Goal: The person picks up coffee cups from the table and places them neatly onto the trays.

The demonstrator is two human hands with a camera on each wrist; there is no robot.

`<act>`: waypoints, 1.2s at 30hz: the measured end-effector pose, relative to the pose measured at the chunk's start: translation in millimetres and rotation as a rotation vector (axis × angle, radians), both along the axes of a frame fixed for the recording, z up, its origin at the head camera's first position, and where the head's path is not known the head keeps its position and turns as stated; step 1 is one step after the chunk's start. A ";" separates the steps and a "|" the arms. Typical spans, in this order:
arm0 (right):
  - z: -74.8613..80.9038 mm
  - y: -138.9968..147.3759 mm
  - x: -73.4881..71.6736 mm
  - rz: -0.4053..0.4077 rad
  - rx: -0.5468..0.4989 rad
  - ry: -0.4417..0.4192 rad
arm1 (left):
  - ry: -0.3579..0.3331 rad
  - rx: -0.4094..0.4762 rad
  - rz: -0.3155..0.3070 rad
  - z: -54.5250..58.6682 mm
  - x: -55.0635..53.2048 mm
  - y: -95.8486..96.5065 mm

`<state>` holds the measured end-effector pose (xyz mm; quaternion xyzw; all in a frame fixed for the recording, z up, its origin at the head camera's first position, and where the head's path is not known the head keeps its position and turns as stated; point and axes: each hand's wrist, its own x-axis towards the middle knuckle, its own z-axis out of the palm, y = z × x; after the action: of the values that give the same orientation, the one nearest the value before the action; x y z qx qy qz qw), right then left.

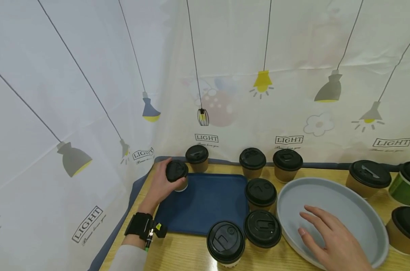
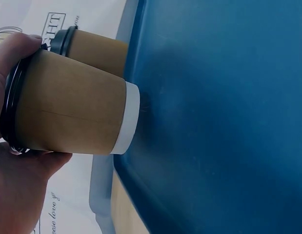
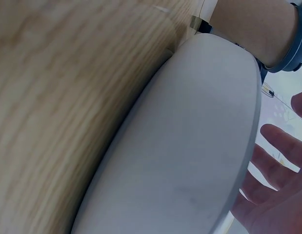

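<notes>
My left hand (image 1: 162,184) grips a brown paper coffee cup (image 2: 75,105) with a black lid, thumb and fingers round it near the lid. The cup is upright at the far left corner of the blue rectangular tray (image 1: 205,203), its white base close over the tray surface in the left wrist view. Just behind it stands another lidded coffee cup (image 1: 197,158). Over the round grey tray (image 1: 293,195) hovers my right hand (image 1: 340,241), fingers spread and holding nothing. In the right wrist view its fingers (image 3: 282,146) show beyond the tray's rim.
Lidded cups line the blue tray's right side, among them one cup (image 1: 261,227) and another (image 1: 226,241) at its front edge. More stand behind, such as this cup (image 1: 287,163). A green cup (image 1: 406,188) is far right. A printed curtain (image 1: 232,49) closes the back.
</notes>
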<state>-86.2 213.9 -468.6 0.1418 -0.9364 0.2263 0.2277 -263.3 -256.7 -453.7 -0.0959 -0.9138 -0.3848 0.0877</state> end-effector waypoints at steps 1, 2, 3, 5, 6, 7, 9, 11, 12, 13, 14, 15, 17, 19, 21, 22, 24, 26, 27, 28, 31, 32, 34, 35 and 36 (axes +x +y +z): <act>-0.2 0.0 0.2 0.001 0.000 0.005 | -0.006 0.002 -0.003 -1.0 -0.8 0.3; -0.5 -0.2 0.6 0.000 -0.002 0.011 | -0.015 0.002 -0.004 -2.0 -1.5 0.6; -0.4 -0.3 1.1 0.000 -0.005 0.017 | -0.024 0.004 -0.004 -2.9 -2.1 0.7; -0.3 -0.8 1.8 -0.004 -0.014 0.018 | -0.041 0.003 -0.004 -4.8 -3.2 0.8; -0.2 -1.1 2.2 -0.007 -0.017 0.014 | -0.048 0.005 -0.003 -5.3 -3.4 0.9; -0.1 -2.2 2.1 -0.009 -0.022 0.005 | -0.052 0.005 -0.001 -6.0 -3.4 0.0; 0.9 -4.3 1.9 -0.017 -0.032 -0.020 | -0.051 0.011 0.001 -7.0 -3.5 -1.3; 2.5 -6.4 1.3 -0.021 -0.039 -0.051 | -0.045 0.021 0.000 -7.5 -3.3 -2.2; 3.1 -7.7 0.9 -0.019 -0.042 -0.062 | -0.043 0.022 -0.001 -8.1 -3.3 -2.8; 3.4 -8.8 0.3 -0.016 -0.045 -0.073 | -0.042 0.021 0.000 -8.8 -3.2 -3.4; 4.2 -9.8 0.2 -0.014 -0.048 -0.077 | -0.043 0.019 0.002 -9.4 -3.1 -3.9; 4.5 -10.8 -0.1 -0.010 -0.050 -0.080 | -0.047 0.018 0.005 -9.7 -2.4 -4.4; 5.0 -12.5 -0.3 -0.001 -0.051 -0.074 | -0.058 0.015 0.010 -10.5 -0.8 -5.7; 5.2 -13.6 -0.4 0.006 -0.056 -0.063 | -0.066 0.023 0.009 -11.4 2.0 -7.8; 6.0 -14.2 -0.6 0.012 -0.059 -0.053 | -0.060 0.069 0.012 -11.2 6.5 -10.6; 6.7 -14.4 -0.7 0.016 -0.060 -0.052 | -0.050 0.093 0.025 -11.4 9.1 -12.7; 8.7 -14.4 -1.4 0.025 -0.069 -0.059 | -0.014 0.135 0.078 -11.8 14.3 -17.2; 12.0 -14.5 -3.1 0.033 -0.079 -0.067 | 0.014 0.119 0.165 -12.5 18.1 -22.3; 13.7 -14.5 -4.6 0.037 -0.085 -0.066 | 0.007 0.079 0.214 -13.3 19.7 -24.5; 16.2 -14.8 -5.8 0.039 -0.089 -0.067 | -0.017 0.033 0.248 -14.7 21.3 -27.0; 21.8 -15.4 -10.5 0.043 -0.098 -0.041 | -0.103 -0.115 0.262 -23.4 24.6 -34.4; 23.4 -15.6 -12.1 0.043 -0.101 -0.026 | -0.129 -0.151 0.244 -26.5 26.0 -36.3; 28.4 -16.7 -15.2 0.046 -0.111 -0.013 | -0.169 -0.169 0.201 -32.7 28.5 -40.0; 31.0 -16.8 -17.5 0.049 -0.118 -0.007 | -0.171 -0.165 0.191 -35.5 29.5 -41.4; 34.5 -17.3 -19.6 0.052 -0.123 -0.007 | -0.178 -0.157 0.187 -37.4 30.2 -42.7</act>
<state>-105.9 196.6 -434.1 0.1511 -0.9175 0.2897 0.2268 -233.1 -299.4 -491.1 0.0174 -0.9501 -0.3095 0.0340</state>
